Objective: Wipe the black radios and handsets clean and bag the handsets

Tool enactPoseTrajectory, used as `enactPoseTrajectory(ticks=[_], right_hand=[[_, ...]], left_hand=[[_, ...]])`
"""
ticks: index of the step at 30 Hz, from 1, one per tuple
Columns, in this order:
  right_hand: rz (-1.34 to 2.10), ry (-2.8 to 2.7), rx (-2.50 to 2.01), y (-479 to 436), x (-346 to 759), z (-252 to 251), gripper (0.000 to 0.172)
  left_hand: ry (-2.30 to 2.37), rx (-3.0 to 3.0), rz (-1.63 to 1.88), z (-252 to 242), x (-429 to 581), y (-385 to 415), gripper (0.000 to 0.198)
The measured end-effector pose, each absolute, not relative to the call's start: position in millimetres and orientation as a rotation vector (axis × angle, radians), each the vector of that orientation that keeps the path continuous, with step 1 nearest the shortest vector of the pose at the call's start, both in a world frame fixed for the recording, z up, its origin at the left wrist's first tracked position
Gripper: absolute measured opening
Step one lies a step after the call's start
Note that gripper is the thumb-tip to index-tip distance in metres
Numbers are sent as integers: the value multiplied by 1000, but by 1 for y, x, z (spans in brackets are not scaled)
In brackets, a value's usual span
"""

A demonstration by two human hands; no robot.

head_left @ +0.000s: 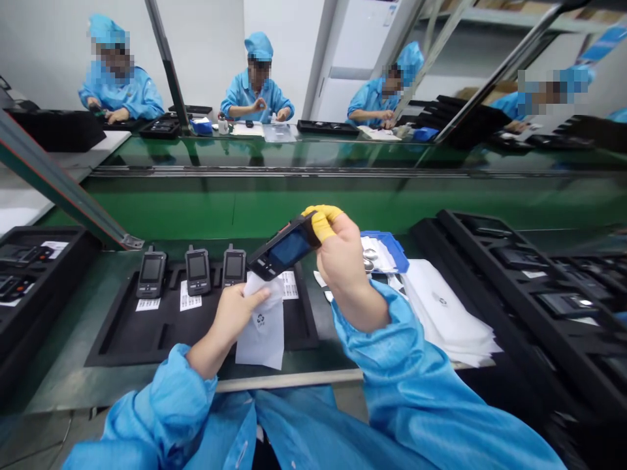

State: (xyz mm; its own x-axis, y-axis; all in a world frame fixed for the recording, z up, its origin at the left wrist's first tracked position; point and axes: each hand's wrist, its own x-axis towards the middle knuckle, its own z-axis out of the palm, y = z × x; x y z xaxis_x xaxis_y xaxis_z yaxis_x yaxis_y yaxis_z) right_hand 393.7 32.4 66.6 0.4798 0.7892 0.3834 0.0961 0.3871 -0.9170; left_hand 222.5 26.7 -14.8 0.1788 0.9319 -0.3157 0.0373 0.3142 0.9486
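Note:
My right hand (340,245), with yellow finger covers on some fingertips, grips a black handheld radio (289,248) with a dark screen by its upper end. The radio is tilted, its lower end at the mouth of a white translucent bag (262,326) printed with a recycling mark. My left hand (238,310) pinches that bag near its top edge. Behind and beneath the bag lies a black foam tray (132,339). Several similar radios stand in it, among them one at the left (151,274) and one in the middle (198,271), with white label stickers (191,296) below them.
A stack of white bags (441,307) lies right of my right arm, beside a blue bin (394,251) with small parts. Black trays of devices stand at the left (44,274) and right (529,274). Beyond the green conveyor (318,205), several co-workers in blue sit working.

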Motion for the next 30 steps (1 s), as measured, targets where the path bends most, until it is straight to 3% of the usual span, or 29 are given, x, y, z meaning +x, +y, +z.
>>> enactPoseTrajectory(ticks=[8,21,30], right_hand=[[460,-1027,-1151,20,405,59,28],[600,-1055,-1053,22,397,62,33],[685,-1093,-1180,10,401,67,22]], left_hand=[[1166,1059,767,-11,216,20,41],[1102,1057,716,-9,218,23,40],[1118,1086,791,-12,220,20,41]])
